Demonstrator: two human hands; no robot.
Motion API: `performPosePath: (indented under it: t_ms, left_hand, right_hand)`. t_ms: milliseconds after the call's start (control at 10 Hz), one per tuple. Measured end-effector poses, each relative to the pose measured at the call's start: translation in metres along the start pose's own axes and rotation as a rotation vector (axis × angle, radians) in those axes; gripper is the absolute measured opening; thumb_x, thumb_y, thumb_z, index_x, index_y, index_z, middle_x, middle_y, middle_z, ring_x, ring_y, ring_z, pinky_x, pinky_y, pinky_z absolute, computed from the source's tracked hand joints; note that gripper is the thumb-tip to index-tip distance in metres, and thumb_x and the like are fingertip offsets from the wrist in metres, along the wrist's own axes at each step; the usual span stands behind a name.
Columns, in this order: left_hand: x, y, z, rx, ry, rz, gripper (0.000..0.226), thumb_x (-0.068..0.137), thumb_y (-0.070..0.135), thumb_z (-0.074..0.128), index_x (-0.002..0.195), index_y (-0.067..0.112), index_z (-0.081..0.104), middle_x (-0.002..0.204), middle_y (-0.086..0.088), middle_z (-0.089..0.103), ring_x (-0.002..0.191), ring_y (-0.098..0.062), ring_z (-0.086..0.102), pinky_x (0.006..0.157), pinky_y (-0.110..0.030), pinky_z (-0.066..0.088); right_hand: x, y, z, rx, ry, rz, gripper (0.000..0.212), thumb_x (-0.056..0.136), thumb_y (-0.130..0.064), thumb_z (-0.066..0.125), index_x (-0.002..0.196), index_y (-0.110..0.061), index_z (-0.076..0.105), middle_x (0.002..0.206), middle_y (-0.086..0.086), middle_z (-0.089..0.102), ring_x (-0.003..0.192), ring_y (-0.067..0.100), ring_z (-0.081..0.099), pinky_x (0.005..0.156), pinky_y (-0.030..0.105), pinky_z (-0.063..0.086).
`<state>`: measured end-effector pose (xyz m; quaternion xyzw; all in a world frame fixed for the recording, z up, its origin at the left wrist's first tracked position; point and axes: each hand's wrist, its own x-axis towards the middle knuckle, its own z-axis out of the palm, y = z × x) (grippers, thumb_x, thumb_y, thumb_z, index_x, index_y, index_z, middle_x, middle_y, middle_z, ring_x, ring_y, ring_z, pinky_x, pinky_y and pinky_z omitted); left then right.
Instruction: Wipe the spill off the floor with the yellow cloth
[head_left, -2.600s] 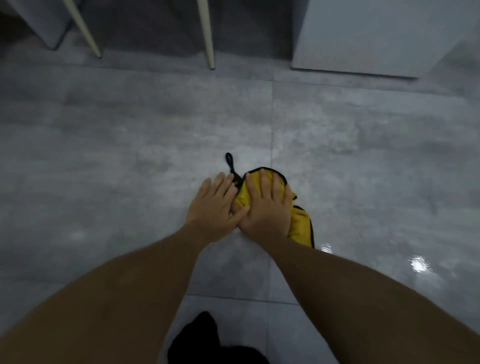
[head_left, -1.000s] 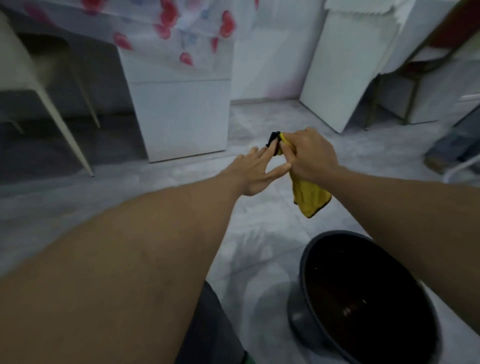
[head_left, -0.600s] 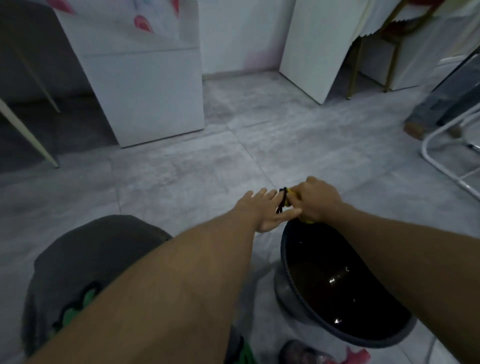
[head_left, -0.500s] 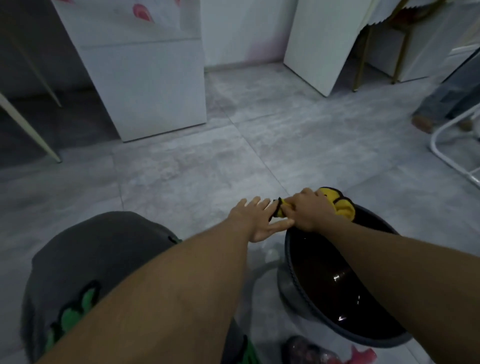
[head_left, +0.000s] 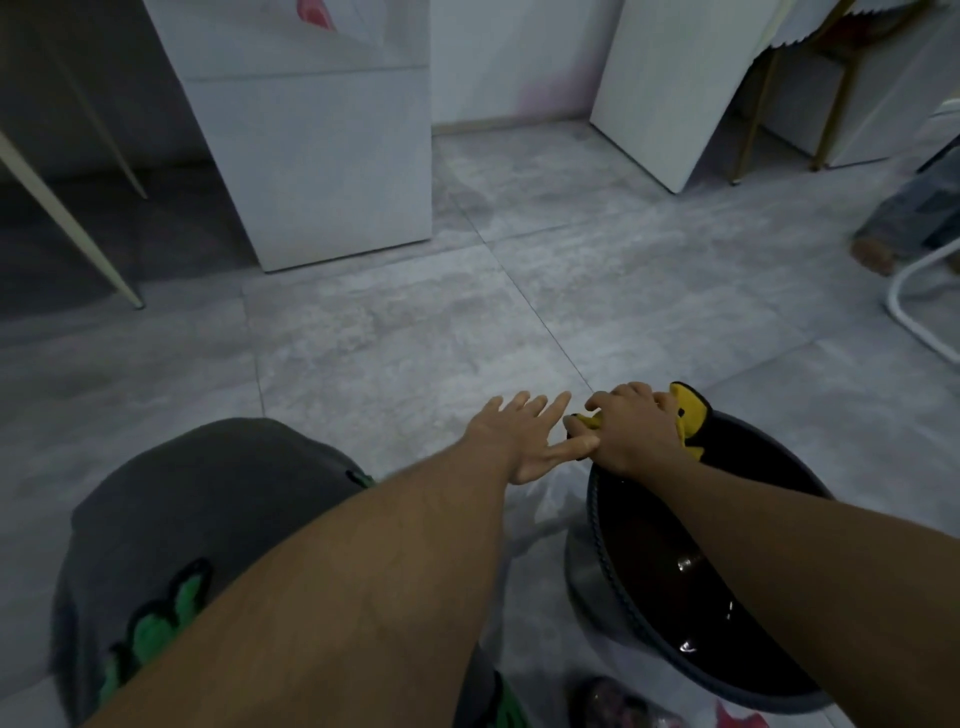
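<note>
Grey tiled floor (head_left: 415, 338) fills most of the view; no wet patch can be made out on it in this dim light. Far left: white cabinet (head_left: 322, 156) standing on the floor, with a slanted pale chair leg (head_left: 67, 223) further left. Far right: second white panel (head_left: 670, 88), leaning. Right edge: curved white tube frame (head_left: 904, 306).

Near left: person's knee in dark grey shorts (head_left: 171, 525) with green markings. Near right: dark basin (head_left: 691, 571) on the floor, dark liquid inside showing small glints. The right forearm crosses over the basin and hides part of its rim.

Yellow cloth (head_left: 688, 415): black-edged, bunched at the far rim of the basin, partly draped inside it, mostly covered by the right hand.

Right hand (head_left: 631, 431): fingers curled down tight over the cloth, pressing it at the rim.

Left hand (head_left: 519, 441): fingers straight and spread, palm down, holding nothing; thumb tip touches the right hand just beside the cloth. Hand sits above the floor, left of the basin.
</note>
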<state>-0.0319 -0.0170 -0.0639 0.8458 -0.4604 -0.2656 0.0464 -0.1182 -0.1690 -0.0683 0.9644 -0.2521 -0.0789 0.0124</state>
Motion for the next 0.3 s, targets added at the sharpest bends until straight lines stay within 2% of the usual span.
performPosePath:
  t_ms: [200,300]
  left_hand:
    - [-0.008,-0.006,-0.008,0.038,0.018,-0.001,0.091,0.085,0.083,0.007,0.158,0.032,-0.012,0.169,-0.002,0.002,0.155,-0.023,-0.001,0.123,-0.050,0.001]
    - [-0.013,-0.006,-0.016,0.042,0.032,-0.008,0.091,0.085,0.083,0.006,0.158,0.032,-0.011,0.169,-0.002,0.001,0.155,-0.023,-0.001,0.122,-0.051,0.000]
  right_hand:
    - [-0.003,-0.006,-0.006,-0.119,-0.117,-0.020,0.049,0.091,-0.063,0.042,0.111,-0.026,0.067,0.121,0.005,0.065,0.121,0.029,0.049,0.100,0.048,0.030]
    - [0.000,-0.013,-0.012,-0.089,-0.105,-0.013,0.052,0.094,-0.059,0.043,0.131,-0.027,0.062,0.136,0.005,0.060,0.132,0.028,0.043,0.106,0.048,0.027]
